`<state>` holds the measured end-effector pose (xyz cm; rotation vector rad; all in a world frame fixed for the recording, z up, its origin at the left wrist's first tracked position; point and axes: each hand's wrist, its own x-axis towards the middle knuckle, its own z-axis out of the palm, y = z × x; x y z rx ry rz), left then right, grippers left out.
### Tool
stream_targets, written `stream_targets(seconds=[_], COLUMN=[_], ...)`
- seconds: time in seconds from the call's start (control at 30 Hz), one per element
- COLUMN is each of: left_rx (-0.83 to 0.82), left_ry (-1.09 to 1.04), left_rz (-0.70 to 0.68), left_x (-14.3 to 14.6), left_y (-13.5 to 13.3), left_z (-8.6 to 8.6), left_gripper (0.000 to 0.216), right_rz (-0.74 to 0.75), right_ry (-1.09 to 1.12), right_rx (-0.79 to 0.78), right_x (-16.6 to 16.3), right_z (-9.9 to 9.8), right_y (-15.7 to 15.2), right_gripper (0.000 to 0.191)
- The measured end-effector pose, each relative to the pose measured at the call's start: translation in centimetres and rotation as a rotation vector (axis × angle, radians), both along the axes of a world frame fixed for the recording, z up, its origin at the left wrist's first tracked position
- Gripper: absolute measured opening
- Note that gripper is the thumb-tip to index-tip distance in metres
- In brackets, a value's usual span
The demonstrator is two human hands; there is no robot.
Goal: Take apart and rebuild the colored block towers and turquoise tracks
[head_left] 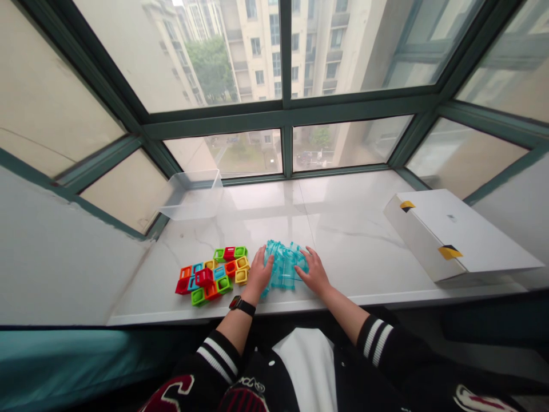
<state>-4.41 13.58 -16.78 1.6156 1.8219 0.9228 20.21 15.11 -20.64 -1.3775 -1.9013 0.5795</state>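
Note:
A cluster of clear blue plastic pieces (283, 268) lies on the white marble-look sill between my two hands. My left hand (259, 271) rests against its left side, thumb apart from the fingers. On the opposite side, my right hand (314, 272) touches the pieces with its fingers spread. The exact shape of single blue pieces is hard to make out. Left of my left hand sits a group of colourful toy blocks (204, 278) in red, orange, green, yellow and blue, most of them side by side.
A clear plastic bin (193, 197) stands at the back left by the window. At the right is a large white box (467, 229) with yellow-and-black tabs. The sill's front edge (364, 300) runs close to my body, and window frames border the back.

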Motion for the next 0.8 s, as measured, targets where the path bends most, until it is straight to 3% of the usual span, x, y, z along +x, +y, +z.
stream_targets(seconds=[0.3,0.63,0.8], left_rx=[0.082,0.119,0.14], left_ry=[-0.012,0.059,0.013], left_rz=[-0.043,-0.03,-0.123], left_x=[-2.2,-6.0,-5.1], left_y=[-2.3,-2.2,-2.8], left_z=[-1.7,-1.8,-1.8], left_gripper=[0.061,0.062,0.062], right_rz=[0.07,0.076,0.089], right_ry=[0.012,-0.017,-0.026], right_rx=[0.012,-0.001,0.004], right_x=[0.6,-0.1,-0.7], right_z=[0.6,0.9,0.7], right_y=[-0.1,0.2,0.3], right_gripper=[0.066,0.062,0.062])
